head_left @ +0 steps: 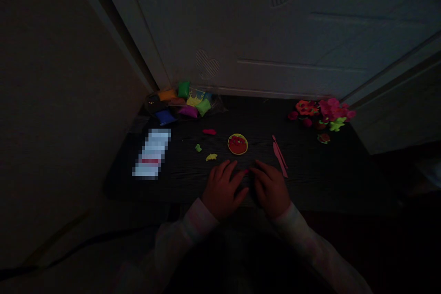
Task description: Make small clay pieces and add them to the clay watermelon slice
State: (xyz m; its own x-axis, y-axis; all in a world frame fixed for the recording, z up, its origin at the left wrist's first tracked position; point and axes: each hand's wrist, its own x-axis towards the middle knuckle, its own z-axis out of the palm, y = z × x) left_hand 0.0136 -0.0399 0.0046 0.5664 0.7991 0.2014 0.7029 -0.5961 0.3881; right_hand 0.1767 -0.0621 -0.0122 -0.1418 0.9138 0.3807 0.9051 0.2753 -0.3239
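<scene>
Head view, very dark. Your left hand point(223, 188) and right hand point(270, 188) sit side by side at lower centre on the dark wood-grain tabletop point(310, 179), palms down, fingers curled loosely, fingertips nearly meeting. A tiny pink clay bit point(246, 171) shows between the fingertips of both hands; I cannot tell whether either hand actually pinches it or just presses on it.

Just above your hands at centre lies a round red clay disc with a yellow rim point(237, 144), flat on the table, apart from both hands. Right of it, two thin pink plastic modelling tools point(279, 156) lie slanted, the lower end near your right hand but not touching. Left of the disc: a small yellow clay scrap point(211, 157), a small green clay lump point(198, 148) and a short pink clay roll point(209, 132).

Containers: a clear plastic bag point(217, 105) at upper centre-left against the pale door point(275, 32) holds small packets of clay in orange, green, yellow, purple and blue; the count is hard to make out. A pile of finished pink, orange and green clay shapes point(324, 112) sits at the table's right rear edge; single shapes blur together.

A flat white item point(152, 154) at left is pixelated, unreadable. Your pale sleeves run out of the bottom of the frame.
</scene>
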